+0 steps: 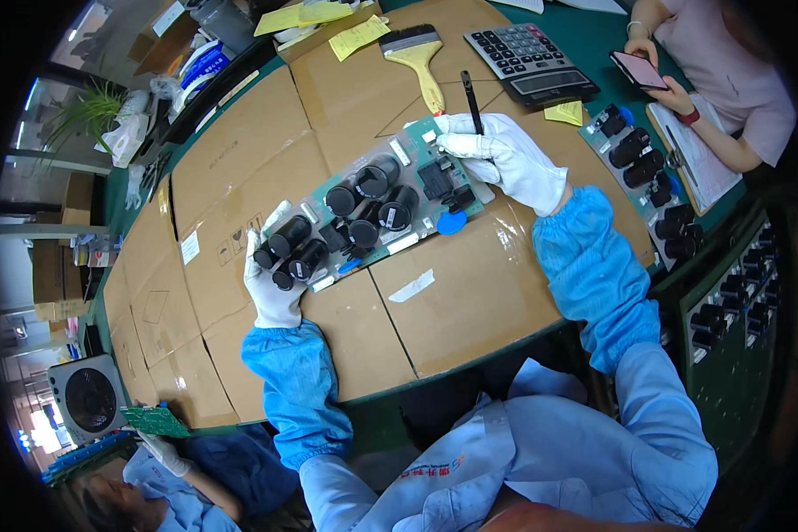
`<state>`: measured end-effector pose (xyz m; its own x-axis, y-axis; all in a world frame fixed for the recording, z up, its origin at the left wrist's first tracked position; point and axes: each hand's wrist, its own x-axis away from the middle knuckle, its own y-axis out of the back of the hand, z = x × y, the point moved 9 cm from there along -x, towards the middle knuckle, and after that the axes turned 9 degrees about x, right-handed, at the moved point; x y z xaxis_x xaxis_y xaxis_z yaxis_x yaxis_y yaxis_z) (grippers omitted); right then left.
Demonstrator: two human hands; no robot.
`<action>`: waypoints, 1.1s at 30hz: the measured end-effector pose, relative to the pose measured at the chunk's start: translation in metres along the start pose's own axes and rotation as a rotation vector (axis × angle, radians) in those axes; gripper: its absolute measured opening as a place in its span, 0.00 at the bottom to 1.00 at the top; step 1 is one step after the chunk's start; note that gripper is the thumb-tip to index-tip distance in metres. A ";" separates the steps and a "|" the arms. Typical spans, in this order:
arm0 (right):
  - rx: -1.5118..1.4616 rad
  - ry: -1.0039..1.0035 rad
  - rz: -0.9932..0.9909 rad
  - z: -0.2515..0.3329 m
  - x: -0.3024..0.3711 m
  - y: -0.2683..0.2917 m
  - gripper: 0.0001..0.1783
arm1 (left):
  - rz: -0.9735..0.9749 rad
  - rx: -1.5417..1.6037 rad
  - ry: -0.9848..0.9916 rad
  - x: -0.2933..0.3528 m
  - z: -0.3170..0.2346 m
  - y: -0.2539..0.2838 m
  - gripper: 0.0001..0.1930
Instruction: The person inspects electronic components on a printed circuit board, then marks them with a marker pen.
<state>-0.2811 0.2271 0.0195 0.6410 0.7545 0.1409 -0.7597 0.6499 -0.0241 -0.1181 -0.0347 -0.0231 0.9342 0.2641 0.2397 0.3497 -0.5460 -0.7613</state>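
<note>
Between my two white-gloved hands a green circuit board (390, 250) is held above the cardboard-covered table. Several black cylindrical capacitors (399, 208) and a blue disc-shaped part (451, 222) stand on it. My left hand (275, 279) grips the board's left end, with the fingers partly hidden behind it. At the upper right end is my right hand (504, 160), its fingers closed around a black pen (472, 102) that points upward. Its fingertips also touch the board's edge. Blue sleeve covers (585, 266) reach over both my forearms.
Beyond the board lie a paintbrush (417, 62), a calculator (532, 60) and yellow notes (359, 37). To the right sit another capacitor board (634, 164) and a clipboard (696, 160), beside a person holding a phone (638, 69). At lower left, another person holds a green board (155, 420) near a fan (90, 397).
</note>
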 end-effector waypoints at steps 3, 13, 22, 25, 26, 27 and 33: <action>-0.071 0.055 -0.034 -0.003 -0.003 0.002 0.23 | 0.046 0.034 0.021 0.000 0.000 0.002 0.32; 0.053 0.080 -0.047 0.009 0.000 0.000 0.24 | 0.067 0.114 0.039 0.003 0.001 -0.005 0.30; 0.056 0.102 -0.038 0.021 0.005 -0.008 0.24 | -0.046 0.014 -0.013 0.004 -0.001 0.000 0.31; 0.065 0.109 -0.051 0.017 0.003 -0.007 0.24 | 0.000 0.008 -0.012 0.005 -0.002 -0.007 0.31; 0.070 0.110 -0.069 0.016 0.002 -0.005 0.24 | 0.003 0.013 -0.004 0.004 -0.001 -0.006 0.31; 0.070 0.109 -0.069 0.016 0.002 -0.005 0.24 | 0.007 0.017 0.004 0.003 0.000 -0.005 0.31; 0.062 0.094 -0.042 0.015 0.002 -0.006 0.23 | 0.037 0.016 0.009 0.002 -0.002 0.000 0.31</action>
<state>-0.2767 0.2230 0.0346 0.6777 0.7339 0.0469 -0.7354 0.6764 0.0411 -0.1162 -0.0360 -0.0218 0.9471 0.2369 0.2165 0.3138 -0.5424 -0.7794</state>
